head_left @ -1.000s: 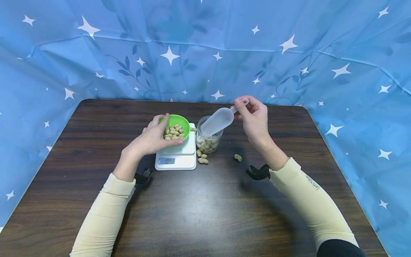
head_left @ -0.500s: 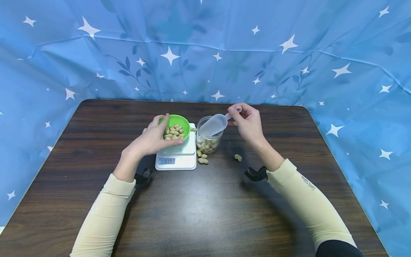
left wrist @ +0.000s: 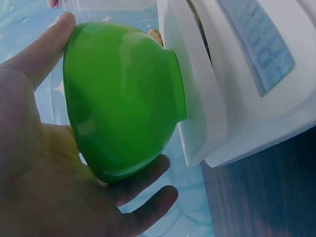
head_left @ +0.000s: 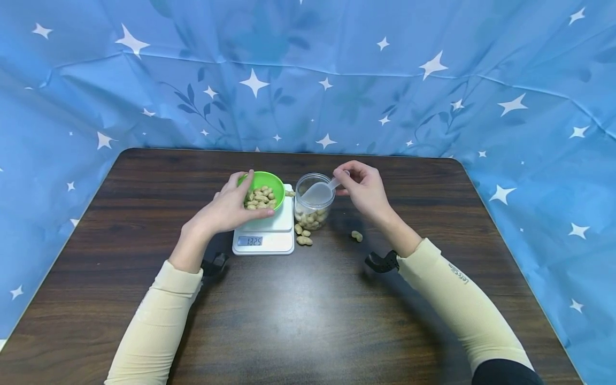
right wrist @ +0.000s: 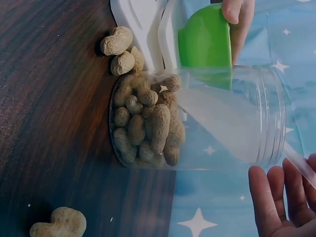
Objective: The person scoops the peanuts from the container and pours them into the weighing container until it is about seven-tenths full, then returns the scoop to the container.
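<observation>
My left hand grips the rim of a green bowl of peanuts, thumb on the near side and fingers on the far side. The bowl sits on a white kitchen scale with a lit digital display. Just right of the scale stands a clear jar, its lower part filled with peanuts. My right hand pinches the handle of a translucent scoop above the jar's mouth. In the right wrist view, the scoop's bowl slants down inside the jar, its tip at the peanuts.
Several loose peanuts lie by the jar's base and the scale. A single peanut is on the dark wooden table to the right. A blue star-patterned cloth hangs behind the table.
My right hand has moved down and left, lowering the scoop deeper into the jar. The left hand stays at the bowl. The scale's digits have changed.
</observation>
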Demonstrator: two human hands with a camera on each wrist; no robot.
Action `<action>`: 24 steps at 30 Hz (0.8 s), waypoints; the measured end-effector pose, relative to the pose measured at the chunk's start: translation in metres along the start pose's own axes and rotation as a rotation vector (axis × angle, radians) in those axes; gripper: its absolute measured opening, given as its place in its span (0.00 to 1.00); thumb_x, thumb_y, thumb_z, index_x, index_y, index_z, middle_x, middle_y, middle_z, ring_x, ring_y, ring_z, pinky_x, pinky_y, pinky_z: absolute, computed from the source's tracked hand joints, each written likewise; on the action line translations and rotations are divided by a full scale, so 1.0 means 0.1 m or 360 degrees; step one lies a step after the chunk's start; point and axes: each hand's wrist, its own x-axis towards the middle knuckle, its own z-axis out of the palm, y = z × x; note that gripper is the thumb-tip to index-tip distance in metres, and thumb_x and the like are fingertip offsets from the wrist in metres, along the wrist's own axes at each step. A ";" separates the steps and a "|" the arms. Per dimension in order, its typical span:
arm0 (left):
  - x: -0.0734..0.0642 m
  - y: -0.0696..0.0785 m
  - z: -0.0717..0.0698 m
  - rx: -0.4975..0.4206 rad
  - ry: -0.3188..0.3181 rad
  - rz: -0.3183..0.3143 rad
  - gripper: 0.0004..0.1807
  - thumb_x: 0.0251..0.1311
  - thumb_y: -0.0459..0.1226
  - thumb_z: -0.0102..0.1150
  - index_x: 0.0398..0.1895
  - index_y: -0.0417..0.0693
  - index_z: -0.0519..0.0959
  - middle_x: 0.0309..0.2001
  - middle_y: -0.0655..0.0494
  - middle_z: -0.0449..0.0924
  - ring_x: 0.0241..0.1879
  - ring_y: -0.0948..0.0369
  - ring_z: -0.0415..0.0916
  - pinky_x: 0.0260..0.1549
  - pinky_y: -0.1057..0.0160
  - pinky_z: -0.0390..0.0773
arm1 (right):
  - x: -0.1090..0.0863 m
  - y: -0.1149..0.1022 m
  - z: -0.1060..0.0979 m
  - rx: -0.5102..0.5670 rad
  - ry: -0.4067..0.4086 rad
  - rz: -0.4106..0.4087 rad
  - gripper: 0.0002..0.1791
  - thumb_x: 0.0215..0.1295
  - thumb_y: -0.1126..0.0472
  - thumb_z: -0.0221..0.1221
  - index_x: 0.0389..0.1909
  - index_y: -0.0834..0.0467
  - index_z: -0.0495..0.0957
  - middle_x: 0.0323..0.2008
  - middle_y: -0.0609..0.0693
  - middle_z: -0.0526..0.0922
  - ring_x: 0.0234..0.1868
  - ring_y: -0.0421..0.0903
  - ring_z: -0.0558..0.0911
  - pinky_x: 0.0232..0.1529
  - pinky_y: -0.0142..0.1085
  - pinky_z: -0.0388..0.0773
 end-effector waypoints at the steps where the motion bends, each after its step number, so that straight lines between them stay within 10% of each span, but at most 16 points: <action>1: 0.00 0.00 0.00 -0.0001 -0.0004 0.0002 0.66 0.57 0.69 0.63 0.84 0.45 0.40 0.81 0.41 0.39 0.73 0.33 0.50 0.65 0.31 0.57 | 0.00 0.00 0.00 0.0002 -0.0002 0.0001 0.11 0.76 0.69 0.56 0.46 0.76 0.78 0.40 0.69 0.79 0.38 0.48 0.82 0.38 0.40 0.86; 24: 0.00 -0.02 0.02 -0.0002 0.0017 0.0018 0.62 0.58 0.69 0.63 0.85 0.53 0.42 0.80 0.40 0.38 0.74 0.32 0.48 0.65 0.31 0.59 | -0.01 -0.03 -0.11 -0.0031 -0.0044 -0.0016 0.12 0.76 0.63 0.59 0.46 0.71 0.81 0.43 0.70 0.83 0.39 0.48 0.85 0.42 0.41 0.85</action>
